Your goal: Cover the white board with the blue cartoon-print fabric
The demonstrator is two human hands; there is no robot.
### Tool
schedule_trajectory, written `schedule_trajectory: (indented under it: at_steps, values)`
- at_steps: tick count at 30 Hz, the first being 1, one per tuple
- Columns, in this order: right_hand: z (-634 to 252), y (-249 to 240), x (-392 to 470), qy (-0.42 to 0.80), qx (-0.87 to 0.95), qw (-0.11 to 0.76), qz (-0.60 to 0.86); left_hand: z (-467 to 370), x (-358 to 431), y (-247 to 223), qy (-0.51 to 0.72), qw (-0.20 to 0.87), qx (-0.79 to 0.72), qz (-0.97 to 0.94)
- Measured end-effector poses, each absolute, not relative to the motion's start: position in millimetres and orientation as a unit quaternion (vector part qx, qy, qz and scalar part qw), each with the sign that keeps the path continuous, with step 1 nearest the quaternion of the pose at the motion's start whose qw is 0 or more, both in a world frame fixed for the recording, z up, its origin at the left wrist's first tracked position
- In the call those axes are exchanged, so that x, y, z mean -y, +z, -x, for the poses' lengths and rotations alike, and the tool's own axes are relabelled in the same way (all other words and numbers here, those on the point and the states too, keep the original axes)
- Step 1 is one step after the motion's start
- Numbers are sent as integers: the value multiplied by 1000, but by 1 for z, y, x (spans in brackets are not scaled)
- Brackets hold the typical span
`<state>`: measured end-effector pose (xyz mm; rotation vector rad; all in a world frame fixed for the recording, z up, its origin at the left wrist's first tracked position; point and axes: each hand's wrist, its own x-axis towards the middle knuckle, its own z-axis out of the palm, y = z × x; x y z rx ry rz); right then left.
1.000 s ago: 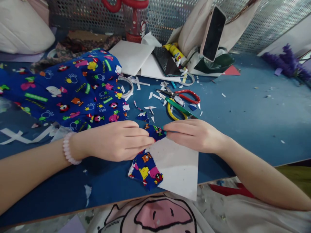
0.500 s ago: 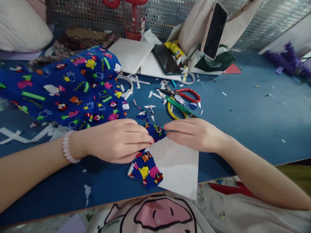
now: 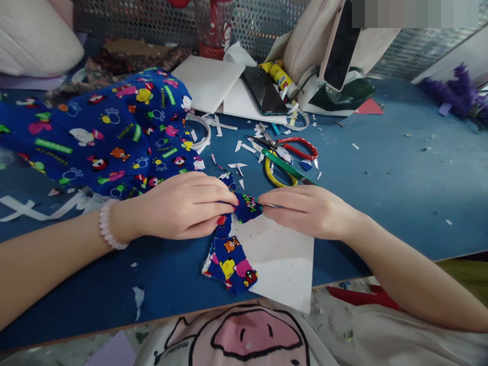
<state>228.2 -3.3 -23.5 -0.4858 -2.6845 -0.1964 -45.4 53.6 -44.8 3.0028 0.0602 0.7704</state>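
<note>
Left hand and right hand both pinch blue printed scrap — white card partly under it, red-handled scissors beyond.

Deep blue fabric strip printed with yellow, pink and orange cartoon animals; blue cloth in a similar print, with green bars; white sheet; blue worktop; red scissor handle

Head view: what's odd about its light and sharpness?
Head view: the blue table looks paler at right, darker below the right hand; head view: the purple flowers look soft, while the patterned cloth in the fingers reads more clearly; head view: a blocky gray patch near the top right covers part of the upright phone.
</note>
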Motion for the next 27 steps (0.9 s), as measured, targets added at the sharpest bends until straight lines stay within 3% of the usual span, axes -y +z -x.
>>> schedule_trajectory:
  at_steps: [27]
  values:
    - [-217,-23,7,-61,950,213,219,40,-55,-46,247,-7,-48,-968]
